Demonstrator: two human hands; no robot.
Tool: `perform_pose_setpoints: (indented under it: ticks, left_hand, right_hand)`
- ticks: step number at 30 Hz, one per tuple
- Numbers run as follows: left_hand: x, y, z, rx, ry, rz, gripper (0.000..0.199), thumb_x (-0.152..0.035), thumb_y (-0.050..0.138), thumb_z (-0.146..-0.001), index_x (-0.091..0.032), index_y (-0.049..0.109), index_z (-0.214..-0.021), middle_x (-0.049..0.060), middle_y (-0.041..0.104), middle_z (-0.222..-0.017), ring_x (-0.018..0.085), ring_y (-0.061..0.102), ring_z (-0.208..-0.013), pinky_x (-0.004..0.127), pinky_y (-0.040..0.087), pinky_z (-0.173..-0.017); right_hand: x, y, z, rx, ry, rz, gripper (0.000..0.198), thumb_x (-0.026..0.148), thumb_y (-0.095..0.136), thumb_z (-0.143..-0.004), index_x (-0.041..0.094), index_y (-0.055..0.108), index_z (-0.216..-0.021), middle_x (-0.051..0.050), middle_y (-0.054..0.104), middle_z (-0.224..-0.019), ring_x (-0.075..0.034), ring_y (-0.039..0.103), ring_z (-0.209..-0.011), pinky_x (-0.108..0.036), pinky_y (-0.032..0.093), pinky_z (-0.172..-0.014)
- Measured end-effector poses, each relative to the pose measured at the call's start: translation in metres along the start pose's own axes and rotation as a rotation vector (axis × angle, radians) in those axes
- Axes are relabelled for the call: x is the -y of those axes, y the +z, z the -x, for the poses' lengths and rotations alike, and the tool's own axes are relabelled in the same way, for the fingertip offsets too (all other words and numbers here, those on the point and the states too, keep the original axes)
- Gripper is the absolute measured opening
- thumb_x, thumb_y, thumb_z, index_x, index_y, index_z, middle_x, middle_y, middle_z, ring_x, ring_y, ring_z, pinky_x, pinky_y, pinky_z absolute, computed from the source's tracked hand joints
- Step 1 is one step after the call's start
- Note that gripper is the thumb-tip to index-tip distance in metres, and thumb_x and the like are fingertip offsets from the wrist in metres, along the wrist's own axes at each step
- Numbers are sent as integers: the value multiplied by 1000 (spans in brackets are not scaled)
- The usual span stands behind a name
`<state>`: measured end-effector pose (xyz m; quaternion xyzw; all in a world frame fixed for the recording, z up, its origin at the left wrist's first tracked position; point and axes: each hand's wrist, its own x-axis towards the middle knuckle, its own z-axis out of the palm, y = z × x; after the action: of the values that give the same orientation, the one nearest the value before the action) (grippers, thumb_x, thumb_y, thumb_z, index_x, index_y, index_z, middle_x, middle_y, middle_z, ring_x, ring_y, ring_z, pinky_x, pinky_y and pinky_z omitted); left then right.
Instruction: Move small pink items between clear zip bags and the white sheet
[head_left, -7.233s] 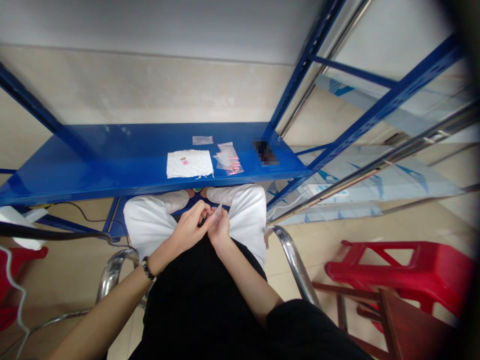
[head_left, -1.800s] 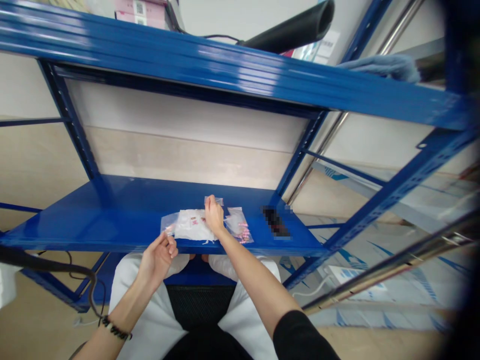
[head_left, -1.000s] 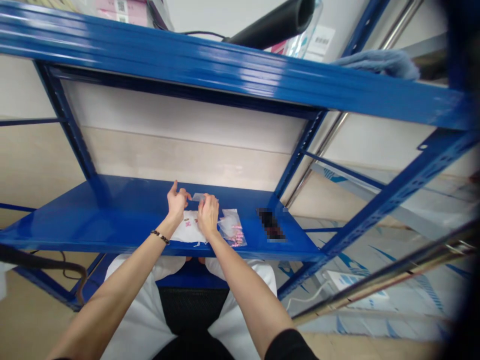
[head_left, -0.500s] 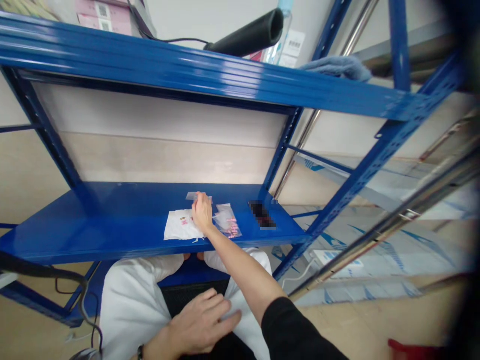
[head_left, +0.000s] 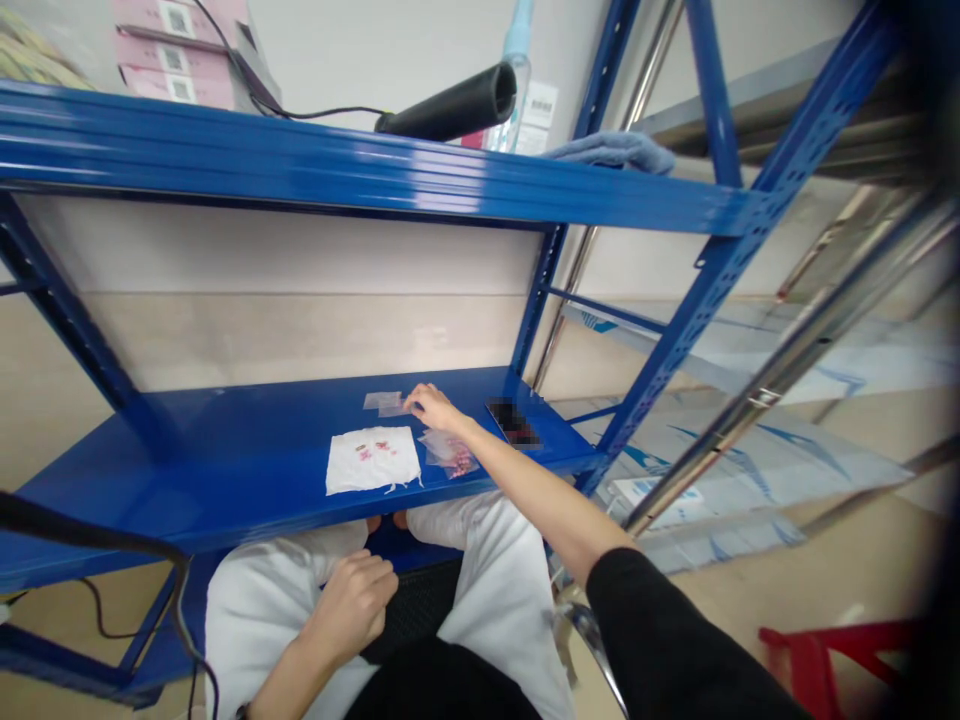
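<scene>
My right hand (head_left: 433,408) reaches over the blue shelf, fingers bent and drawn together. Its fingertips are at the right edge of small clear plastic bags (head_left: 384,401); what they pinch, if anything, is too small to make out. Nearer to me lies a white drawstring pouch (head_left: 373,460), flat, with small pink pieces (head_left: 382,447) and a darker one on it. Beside the pouch, below my right wrist, is a clear bag of pink beads (head_left: 454,458). My left hand (head_left: 358,598) rests over my lap, fingers curled closed, with nothing visible in it.
A dark, phone-like rectangle (head_left: 513,423) lies at the right of the blue shelf (head_left: 225,450). An upper shelf beam (head_left: 300,165) crosses above, with pink boxes (head_left: 180,55), a black tube (head_left: 450,103) and a blue cloth (head_left: 615,152). A red stool (head_left: 832,650) stands at lower right.
My right hand has moved right, off the white pouch and the small bags, which now show more fully. My left hand has drawn back leftward and its fingers have curled in. The view has shifted.
</scene>
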<state>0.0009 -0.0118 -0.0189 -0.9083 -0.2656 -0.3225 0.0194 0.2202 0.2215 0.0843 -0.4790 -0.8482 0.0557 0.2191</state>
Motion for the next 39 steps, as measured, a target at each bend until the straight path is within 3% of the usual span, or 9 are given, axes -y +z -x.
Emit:
perform_pose_setpoints:
  ticks: [5, 10, 17, 19, 21, 24, 27, 33, 39]
  left_hand:
    - [0, 3, -4, 36, -8, 4, 25, 3, 42, -75, -18, 45, -63, 2, 50, -62, 17, 41, -58, 33, 25, -59]
    - [1, 3, -4, 68, -18, -4, 22, 4, 45, -68, -18, 45, -64, 2, 51, -63, 17, 43, -60, 32, 27, -60]
    - [2, -6, -7, 59, -50, -24, 23, 3, 44, -69, -19, 46, -64, 2, 51, -63, 17, 43, -60, 33, 27, -59]
    - [1, -9, -8, 6, -78, -5, 24, 3, 42, -74, -19, 49, -67, 3, 51, -64, 18, 44, -61, 33, 28, -59]
    - [-1, -13, -10, -66, -114, 31, 26, 3, 39, -80, -18, 53, -74, 4, 54, -68, 18, 46, -64, 33, 30, -61]
    - [-8, -19, -12, -215, -132, 85, 26, 1, 36, -86, -18, 53, -78, 5, 55, -72, 18, 47, -68, 33, 32, -62]
    - [-15, -21, -10, -309, -114, 89, 26, -1, 38, -87, -18, 51, -73, 4, 51, -67, 17, 43, -65, 33, 30, -61]
    - [-17, -15, -7, -85, -184, -21, 25, -4, 43, -84, -19, 52, -66, 4, 49, -64, 19, 43, -66, 34, 30, -62]
    - [-13, -16, -18, -108, -418, -22, 11, -13, 46, -86, -18, 56, -90, 10, 58, -94, 23, 50, -88, 37, 38, -75]
  right_hand:
    - [-50, -20, 13, 147, 81, 7, 14, 15, 74, -73, 21, 75, -85, -2, 69, -86, -16, 61, -80, -23, 41, -71]
    - [-59, -30, 14, 138, 153, -20, 9, 9, 70, -71, 17, 73, -71, -2, 69, -69, -14, 60, -64, -21, 38, -60]
    - [-17, -65, 24, -37, 143, -216, 7, 22, 62, -80, 16, 63, -77, -2, 65, -70, -14, 57, -65, -23, 43, -62]
    - [17, -65, 49, -232, 135, -472, 11, 29, 57, -85, 18, 58, -83, -1, 62, -72, -13, 56, -64, -23, 44, -62]
    - [59, -55, 86, -355, 145, -820, 16, 35, 60, -85, 21, 54, -87, 2, 59, -69, -13, 54, -60, -23, 44, -57]
    - [118, -24, 145, -277, 193, -1138, 22, 38, 66, -83, 22, 50, -84, 3, 58, -68, -12, 53, -57, -23, 44, -54]
    - [149, 14, 186, -177, 236, -1272, 25, 38, 70, -82, 21, 51, -82, 3, 57, -69, -11, 52, -58, -22, 44, -53]
    - [138, 67, 203, -38, 398, -1343, 29, 46, 67, -83, 20, 56, -77, 2, 57, -60, -11, 50, -49, -22, 37, -44]
    - [124, 83, 202, 102, 536, -1473, 33, 48, 71, -78, 19, 57, -75, 1, 60, -64, -10, 51, -49, -20, 38, -41]
